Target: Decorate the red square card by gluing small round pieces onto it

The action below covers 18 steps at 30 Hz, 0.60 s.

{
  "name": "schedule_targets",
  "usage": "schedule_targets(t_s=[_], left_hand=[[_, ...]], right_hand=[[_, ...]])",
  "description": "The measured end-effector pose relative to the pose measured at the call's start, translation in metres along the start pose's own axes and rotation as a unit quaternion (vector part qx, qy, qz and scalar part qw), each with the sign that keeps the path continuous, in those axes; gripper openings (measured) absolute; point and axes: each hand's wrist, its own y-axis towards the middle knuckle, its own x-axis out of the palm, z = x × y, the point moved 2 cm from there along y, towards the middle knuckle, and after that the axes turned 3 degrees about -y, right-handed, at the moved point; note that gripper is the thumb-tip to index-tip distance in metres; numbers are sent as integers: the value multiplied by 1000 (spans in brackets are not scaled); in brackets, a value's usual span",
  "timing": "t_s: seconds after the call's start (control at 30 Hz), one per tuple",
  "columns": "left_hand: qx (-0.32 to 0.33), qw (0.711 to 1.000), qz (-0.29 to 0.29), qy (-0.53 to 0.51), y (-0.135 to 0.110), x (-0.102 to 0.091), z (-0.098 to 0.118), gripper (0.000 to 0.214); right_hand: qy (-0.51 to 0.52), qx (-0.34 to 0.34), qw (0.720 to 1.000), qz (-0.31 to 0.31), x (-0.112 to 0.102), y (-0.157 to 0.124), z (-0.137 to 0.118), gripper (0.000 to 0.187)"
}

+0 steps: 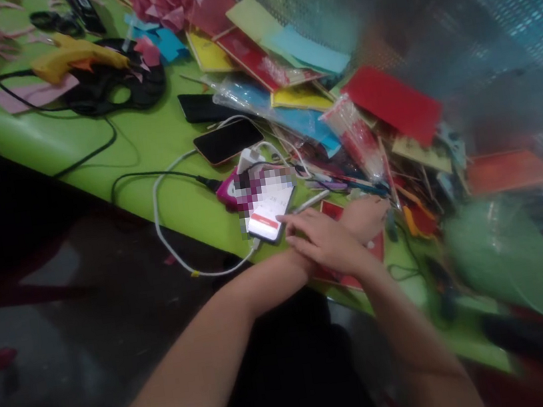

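Observation:
My forearms cross over the front edge of the green table, the right lying over the left. My right hand (pixel 330 239) is open, fingers stretched towards a lit smartphone (pixel 268 223); a fingertip is at the edge of its screen. A white cable (pixel 156 213) runs into the phone's lower end. My left hand (pixel 367 217) reaches past the right wrist and rests over a red sheet (pixel 332 210). Its fingers are blurred and point towards the clutter, so whether they hold anything is unclear.
A magenta power socket (pixel 228 195) with a white charger (pixel 250 159) sits behind the phone. Two dark phones lie beyond. A yellow glue gun (pixel 79 55) rests at far left, its black cord trailing over the edge. Coloured paper (pixel 392 106) and a green bowl-like object (pixel 504 258) crowd the right.

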Motion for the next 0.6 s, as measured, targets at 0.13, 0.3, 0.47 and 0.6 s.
schedule_targets(t_s=[0.13,0.3,0.47,0.6], left_hand=[[5,999,38,9,-2,-3,-5,39],[17,992,-1,-126,31,16,26,26],[34,968,-18,-248,89,33,57,13],[-61,924,79,-369,113,31,46,13]], right_hand=[[15,-6,1000,23,0,0,-2,28],[103,-19,970,220,-28,-31,9,11],[104,117,857,492,-60,-80,77,12],[19,212,885,415,-59,-90,135,13]])
